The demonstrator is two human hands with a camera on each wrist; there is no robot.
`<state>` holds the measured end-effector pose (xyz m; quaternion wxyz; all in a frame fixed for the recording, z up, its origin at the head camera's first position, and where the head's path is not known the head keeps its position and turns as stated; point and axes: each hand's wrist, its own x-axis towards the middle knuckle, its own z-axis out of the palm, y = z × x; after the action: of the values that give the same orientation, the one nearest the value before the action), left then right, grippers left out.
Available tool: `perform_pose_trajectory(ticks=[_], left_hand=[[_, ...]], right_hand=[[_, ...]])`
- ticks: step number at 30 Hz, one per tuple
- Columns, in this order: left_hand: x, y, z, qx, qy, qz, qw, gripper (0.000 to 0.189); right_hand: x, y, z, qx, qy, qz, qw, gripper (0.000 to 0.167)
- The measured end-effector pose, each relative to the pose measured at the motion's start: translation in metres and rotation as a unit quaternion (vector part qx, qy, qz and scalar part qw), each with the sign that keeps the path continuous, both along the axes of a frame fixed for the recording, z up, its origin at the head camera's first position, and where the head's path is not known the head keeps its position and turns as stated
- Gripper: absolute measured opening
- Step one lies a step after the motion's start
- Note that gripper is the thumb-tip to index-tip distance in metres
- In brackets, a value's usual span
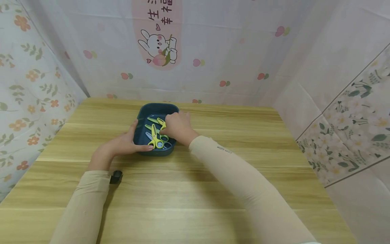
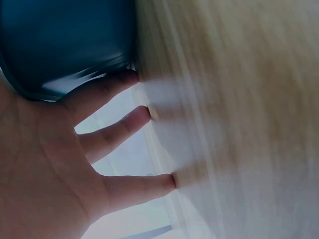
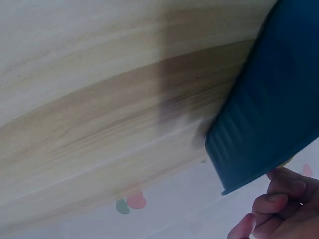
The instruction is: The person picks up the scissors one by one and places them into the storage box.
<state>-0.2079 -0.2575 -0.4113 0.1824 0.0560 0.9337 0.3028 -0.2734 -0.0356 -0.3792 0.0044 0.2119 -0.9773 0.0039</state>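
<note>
A dark blue plastic basket (image 1: 156, 153) stands on the table, holding several small scissors, among them a yellow-green pair (image 1: 154, 133) and a blue-grey pair (image 1: 148, 135). My left hand (image 1: 125, 143) lies against the basket's near left corner, thumb along the front rim; in the left wrist view its straight fingers (image 2: 142, 188) reach down beside the basket wall (image 2: 75, 40). Over the right rim, my right hand (image 1: 179, 127) reaches in and pinches a yellow pair of scissors (image 1: 161, 122) by the handle. The right wrist view shows its curled fingers (image 3: 279, 199) by the rim, fingertips partly hidden.
The wood-grain table (image 1: 182, 210) extends around the basket on all sides. Behind it hangs a white printed curtain (image 1: 213, 44), with floral cloth (image 1: 30, 84) on the left. A small black device (image 1: 116, 177) sits at the left wrist.
</note>
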Motion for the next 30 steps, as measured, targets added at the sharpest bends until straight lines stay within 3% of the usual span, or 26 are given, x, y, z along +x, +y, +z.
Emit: perform_pose_trajectory(ticks=[13, 22, 30], left_hand=[[0.0, 0.006, 0.005, -0.004, 0.006, -0.007, 0.9999, 0.139], [-0.001, 0.005, 0.003, -0.004, 0.002, -0.006, 1.0, 0.141], [0.001, 0.003, 0.002, -0.002, 0.001, -0.005, 1.0, 0.142]], right_hand=[[0.0, 0.002, -0.009, 0.01, -0.001, -0.01, 0.9999, 0.057], [0.001, 0.004, -0.005, -0.015, -0.018, -0.025, 0.9994, 0.048], [0.003, 0.013, 0.002, -0.018, -0.005, -0.007, 0.9998, 0.05]])
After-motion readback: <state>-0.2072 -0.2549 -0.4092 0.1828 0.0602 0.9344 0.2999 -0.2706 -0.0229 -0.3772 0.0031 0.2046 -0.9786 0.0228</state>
